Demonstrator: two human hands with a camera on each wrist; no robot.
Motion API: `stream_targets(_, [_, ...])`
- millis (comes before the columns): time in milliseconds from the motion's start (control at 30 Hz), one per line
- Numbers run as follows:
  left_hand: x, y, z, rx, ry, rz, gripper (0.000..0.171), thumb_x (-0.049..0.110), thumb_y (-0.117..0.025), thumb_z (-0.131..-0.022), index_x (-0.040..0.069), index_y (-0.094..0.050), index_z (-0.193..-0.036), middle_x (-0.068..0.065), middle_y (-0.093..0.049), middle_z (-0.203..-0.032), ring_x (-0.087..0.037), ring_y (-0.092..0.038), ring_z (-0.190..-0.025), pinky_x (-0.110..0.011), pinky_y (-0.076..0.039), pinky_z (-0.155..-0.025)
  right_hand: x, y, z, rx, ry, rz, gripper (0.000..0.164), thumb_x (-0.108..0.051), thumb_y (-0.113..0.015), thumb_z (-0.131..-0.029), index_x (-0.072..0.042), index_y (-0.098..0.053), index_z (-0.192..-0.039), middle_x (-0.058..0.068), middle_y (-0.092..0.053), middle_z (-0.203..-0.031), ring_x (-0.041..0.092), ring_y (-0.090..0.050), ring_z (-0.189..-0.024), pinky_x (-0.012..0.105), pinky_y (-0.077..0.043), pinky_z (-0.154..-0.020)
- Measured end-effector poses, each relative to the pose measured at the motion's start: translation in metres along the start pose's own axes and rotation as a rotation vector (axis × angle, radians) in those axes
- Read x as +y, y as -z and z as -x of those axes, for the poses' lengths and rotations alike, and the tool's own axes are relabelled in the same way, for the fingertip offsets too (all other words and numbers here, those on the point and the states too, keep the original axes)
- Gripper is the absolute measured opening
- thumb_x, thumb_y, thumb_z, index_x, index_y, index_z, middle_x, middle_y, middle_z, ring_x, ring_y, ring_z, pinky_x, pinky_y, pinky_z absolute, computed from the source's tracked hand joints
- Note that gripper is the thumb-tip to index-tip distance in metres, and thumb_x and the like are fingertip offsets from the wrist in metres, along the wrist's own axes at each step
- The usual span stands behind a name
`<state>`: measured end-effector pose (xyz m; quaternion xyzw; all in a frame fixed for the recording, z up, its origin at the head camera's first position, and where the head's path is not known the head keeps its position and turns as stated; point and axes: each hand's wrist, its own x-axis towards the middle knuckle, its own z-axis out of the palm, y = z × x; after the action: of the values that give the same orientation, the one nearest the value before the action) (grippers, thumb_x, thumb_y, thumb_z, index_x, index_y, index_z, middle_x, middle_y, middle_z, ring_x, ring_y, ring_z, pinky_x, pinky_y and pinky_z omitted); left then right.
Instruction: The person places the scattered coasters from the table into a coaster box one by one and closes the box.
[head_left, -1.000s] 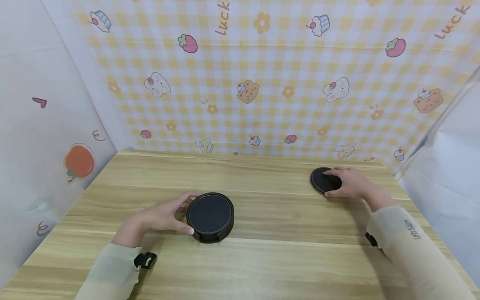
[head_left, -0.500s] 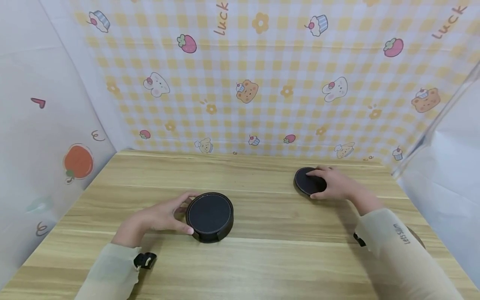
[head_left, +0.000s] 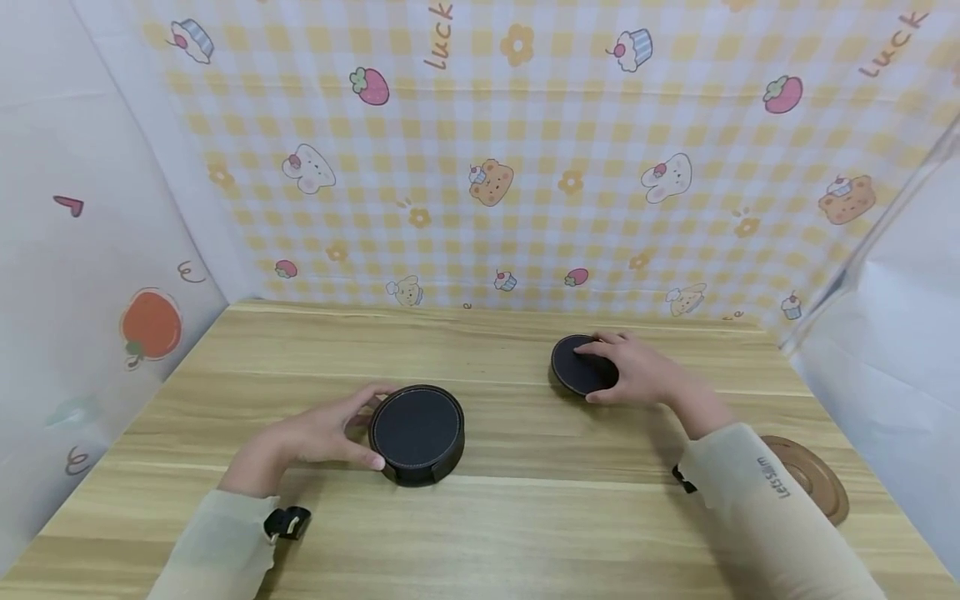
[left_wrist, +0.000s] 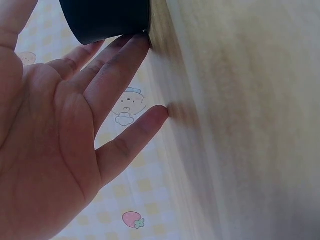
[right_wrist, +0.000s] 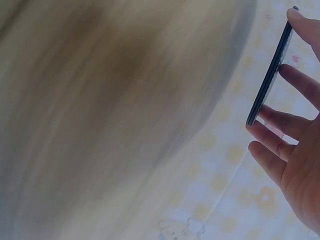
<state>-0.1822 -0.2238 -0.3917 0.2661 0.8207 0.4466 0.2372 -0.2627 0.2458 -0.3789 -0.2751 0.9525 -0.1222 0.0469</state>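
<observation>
A round black coaster holder (head_left: 438, 468) stands on the table left of centre, a black stitched coaster (head_left: 417, 427) lying in its top. My left hand (head_left: 326, 433) holds its left side, thumb at the front and fingers behind; in the left wrist view the fingertips (left_wrist: 142, 42) meet its dark wall. Farther back and to the right, my right hand (head_left: 633, 368) grips another round black coaster (head_left: 573, 367) by its edge, index finger on top. Seen edge-on in the right wrist view, this coaster (right_wrist: 270, 75) is thin and clear of the table; whether it is more than one layer, I cannot tell.
A round brown wooden piece (head_left: 813, 477) lies at the right of the table, partly hidden by my right sleeve. The wooden table (head_left: 525, 533) ends at a yellow checked cloth (head_left: 450, 242) behind, with white cloth walls at both sides.
My right hand has carried its coaster leftward towards the holder. The brown piece has come out from behind the right sleeve. My left hand has stayed at the holder.
</observation>
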Motion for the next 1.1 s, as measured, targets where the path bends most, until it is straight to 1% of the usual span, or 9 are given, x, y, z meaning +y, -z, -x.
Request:
stream_targets(200, [-0.001, 0.000, 0.000, 0.003, 0.006, -0.006, 0.096, 0.023, -0.083, -0.081, 0.007, -0.023, -0.153, -0.026, -0.039, -0.150, -0.051, -0.035, -0.139, -0.063, -0.034, -0.111, -0.020, 0.000, -0.010, -0.009, 0.031, -0.021, 0.072, -0.045, -0.080, -0.079, -0.022, -0.055, -0.142, 0.025, -0.038, -0.154, 0.049, -0.037, -0.138, 0.063, -0.042, -0.103])
stream_targets(433, [0.000, 0.000, 0.000, 0.003, 0.009, -0.002, 0.097, 0.023, -0.083, -0.081, 0.007, -0.022, -0.154, -0.026, -0.037, -0.152, -0.051, -0.033, -0.141, -0.064, -0.032, -0.112, -0.047, -0.001, -0.021, -0.009, 0.104, -0.016, 0.072, -0.045, -0.081, -0.077, -0.022, -0.056, -0.141, 0.024, -0.040, -0.153, 0.043, -0.044, -0.133, 0.058, -0.045, -0.102])
stream_targets(600, [0.001, 0.000, 0.000, 0.004, 0.010, -0.002, 0.097, 0.023, -0.084, -0.081, 0.007, -0.023, -0.154, -0.026, -0.040, -0.150, -0.050, -0.036, -0.139, -0.063, -0.034, -0.111, -0.066, -0.008, -0.030, -0.035, 0.145, -0.020, 0.072, -0.047, -0.080, -0.078, -0.024, -0.055, -0.142, 0.021, -0.040, -0.154, 0.044, -0.040, -0.137, 0.058, -0.044, -0.104])
stream_targets(700, [0.001, 0.000, -0.001, 0.004, 0.012, -0.005, 0.097, 0.023, -0.084, -0.080, 0.007, -0.023, -0.154, -0.026, -0.039, -0.151, -0.051, -0.035, -0.140, -0.063, -0.033, -0.112, -0.078, -0.011, -0.034, -0.047, 0.170, -0.025, 0.072, -0.048, -0.079, -0.079, -0.024, -0.054, -0.142, 0.021, -0.038, -0.156, 0.045, -0.037, -0.140, 0.057, -0.043, -0.106])
stream_targets(1000, [0.001, 0.001, 0.000, 0.007, 0.011, -0.016, 0.096, 0.023, -0.084, -0.081, 0.008, -0.023, -0.154, -0.025, -0.041, -0.150, -0.049, -0.037, -0.139, -0.063, -0.034, -0.112, -0.113, -0.018, -0.047, -0.048, 0.277, -0.042, 0.071, -0.048, -0.078, -0.080, -0.023, -0.055, -0.141, 0.016, -0.040, -0.155, 0.035, -0.042, -0.135, 0.049, -0.045, -0.106])
stream_targets(1100, [0.001, 0.001, 0.000, 0.007, 0.019, -0.017, 0.097, 0.023, -0.084, -0.080, 0.008, -0.023, -0.154, -0.025, -0.039, -0.151, -0.049, -0.036, -0.140, -0.062, -0.033, -0.113, -0.122, -0.021, -0.050, -0.059, 0.295, -0.043, 0.070, -0.049, -0.078, -0.080, -0.023, -0.055, -0.141, 0.015, -0.039, -0.155, 0.033, -0.042, -0.134, 0.046, -0.045, -0.106])
